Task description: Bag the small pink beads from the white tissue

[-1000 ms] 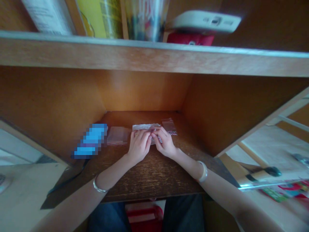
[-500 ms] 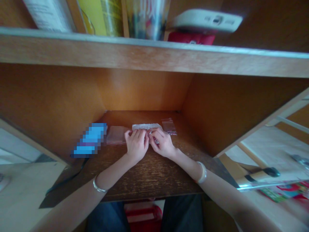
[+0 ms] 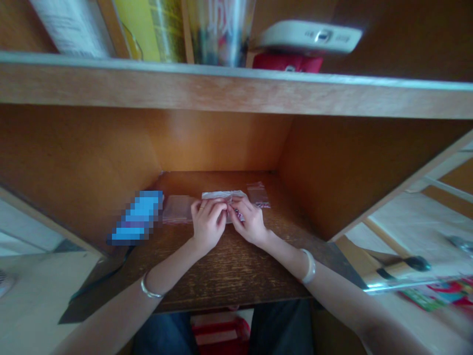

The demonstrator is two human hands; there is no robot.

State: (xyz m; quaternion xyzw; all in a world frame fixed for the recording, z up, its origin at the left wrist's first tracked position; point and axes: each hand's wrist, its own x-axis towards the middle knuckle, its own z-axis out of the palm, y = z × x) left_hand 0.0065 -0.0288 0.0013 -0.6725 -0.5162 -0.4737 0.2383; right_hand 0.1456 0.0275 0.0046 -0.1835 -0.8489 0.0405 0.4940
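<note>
My left hand (image 3: 209,222) and my right hand (image 3: 248,219) meet over the middle of the dark wooden desk. Both are closed, fingertips pinched together on what looks like a small clear plastic bag (image 3: 229,201), mostly covered by the fingers. Small reddish and white bits show under my right fingers. Behind the fingertips lies a crumpled white sheet (image 3: 222,194), partly hidden. Left of my left hand is a stack of clear plastic bags (image 3: 178,209). Beyond my right hand lies a small zip bag (image 3: 257,193) with tiny coloured pieces along its lower edge.
A phone-like device (image 3: 138,217), pixelated, rests at the desk's left with a dark cable (image 3: 101,281) running forward. Wooden side panels (image 3: 354,167) enclose the desk. Overhead, a shelf (image 3: 229,91) carries containers, a white device (image 3: 314,37) and a red object (image 3: 288,62).
Both hands stay together with their fingertips shifted slightly; more of the reddish bits shows by my right fingers. The view has tilted slightly, while the bags and sheet remain in place.
</note>
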